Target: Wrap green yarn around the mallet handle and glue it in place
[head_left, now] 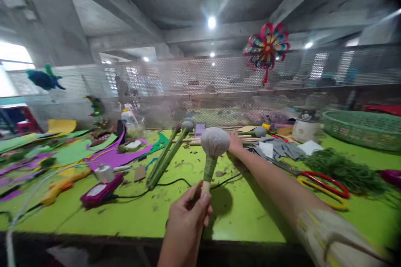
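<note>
Upright in my left hand [189,212] is a wooden stick topped by a grey cloth-covered ball [215,142], with green wrapping [209,169] below the ball. My fingers close round the bare wood under the wrapping. Stretched far across the table, my right hand [235,145] is near several thin wooden sticks [246,138] at the back. The grey ball partly hides that hand, so its fingers do not show clearly. Two green-wrapped sticks [167,158] with round heads lie left of the ball. Another grey-headed stick [260,132] lies beyond my right wrist.
On the right are red-and-yellow-handled scissors [324,190], green strands [344,173], grey cloth scraps [283,149] and a green basket [360,131]. An orange glue gun [64,185], a purple device [102,192] with a cable, and purple felt [117,156] occupy the left.
</note>
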Demonstrator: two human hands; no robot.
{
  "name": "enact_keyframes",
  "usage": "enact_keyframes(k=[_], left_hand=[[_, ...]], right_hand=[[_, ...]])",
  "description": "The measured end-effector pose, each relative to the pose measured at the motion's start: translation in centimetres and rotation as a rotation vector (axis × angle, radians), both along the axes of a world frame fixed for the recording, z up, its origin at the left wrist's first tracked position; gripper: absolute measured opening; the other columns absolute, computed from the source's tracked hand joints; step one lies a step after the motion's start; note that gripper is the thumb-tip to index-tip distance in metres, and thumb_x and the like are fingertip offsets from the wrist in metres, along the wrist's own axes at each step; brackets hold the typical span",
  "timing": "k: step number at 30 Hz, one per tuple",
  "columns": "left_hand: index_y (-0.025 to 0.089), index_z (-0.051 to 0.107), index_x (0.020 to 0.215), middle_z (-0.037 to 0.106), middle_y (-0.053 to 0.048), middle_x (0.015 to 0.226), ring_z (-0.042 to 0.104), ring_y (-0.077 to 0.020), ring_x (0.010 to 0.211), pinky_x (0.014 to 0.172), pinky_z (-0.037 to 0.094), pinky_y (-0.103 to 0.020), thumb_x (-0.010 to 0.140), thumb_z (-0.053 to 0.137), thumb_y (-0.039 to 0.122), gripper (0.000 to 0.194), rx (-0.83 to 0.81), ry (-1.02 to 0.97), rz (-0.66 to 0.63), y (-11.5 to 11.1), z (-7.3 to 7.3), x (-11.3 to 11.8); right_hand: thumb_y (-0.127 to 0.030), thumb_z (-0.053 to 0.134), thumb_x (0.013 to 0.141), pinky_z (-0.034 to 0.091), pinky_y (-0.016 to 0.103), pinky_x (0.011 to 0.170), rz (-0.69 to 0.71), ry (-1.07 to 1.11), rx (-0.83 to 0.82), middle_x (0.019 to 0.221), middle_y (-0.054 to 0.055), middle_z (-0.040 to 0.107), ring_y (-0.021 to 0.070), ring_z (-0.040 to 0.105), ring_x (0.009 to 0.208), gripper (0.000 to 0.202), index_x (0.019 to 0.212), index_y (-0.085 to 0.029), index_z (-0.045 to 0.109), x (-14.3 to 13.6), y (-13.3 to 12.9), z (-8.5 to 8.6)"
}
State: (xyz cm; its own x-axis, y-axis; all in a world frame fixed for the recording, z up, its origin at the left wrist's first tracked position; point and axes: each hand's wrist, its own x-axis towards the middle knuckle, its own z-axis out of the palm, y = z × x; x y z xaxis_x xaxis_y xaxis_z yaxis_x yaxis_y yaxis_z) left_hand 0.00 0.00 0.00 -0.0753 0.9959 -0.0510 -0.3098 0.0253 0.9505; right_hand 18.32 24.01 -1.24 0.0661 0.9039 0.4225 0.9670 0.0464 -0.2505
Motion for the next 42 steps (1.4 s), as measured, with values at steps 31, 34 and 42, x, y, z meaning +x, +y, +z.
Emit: enact_keyframes(k=[31,34,42], left_hand=[[0.022,0.059,0.121,0.059,-0.005,0.091,0.059,-0.016,0.083,0.074,0.048,-0.025,0.084,0.051,0.007,0.04,0.763,0.778,0.488,-2.3,-2.8,5.3],[0.022,0.063,0.116,0.061,-0.005,0.091,0.061,-0.0164,0.082,0.073,0.049,-0.026,0.084,0.054,0.013,0.034,0.673,0.702,0.441,-2.2,-2.8,5.2],[0.018,0.071,0.102,0.069,-0.006,0.084,0.063,-0.0177,0.073,0.061,0.05,-0.025,0.073,0.07,0.03,0.032,0.279,0.279,0.171,-2.1,-1.8,5.2]], right_hand=[[-0.026,0.061,0.081,0.045,0.029,0.06,0.579,1.223,0.025,0.07,0.003,0.056,0.0174,0.054,0.066,0.014,0.072,-0.016,0.062,-3.9,-26.0,1.1],[-0.025,0.062,0.081,0.045,0.027,0.062,0.615,1.307,-0.015,0.071,0.002,0.056,0.0164,0.054,0.067,0.012,0.074,-0.016,0.062,-3.5,-26.0,1.1],[-0.018,0.059,0.084,0.045,0.027,0.065,0.646,1.156,0.145,0.076,0.001,0.054,0.0157,0.054,0.072,0.011,0.073,-0.017,0.061,-1.8,-25.1,0.9]])
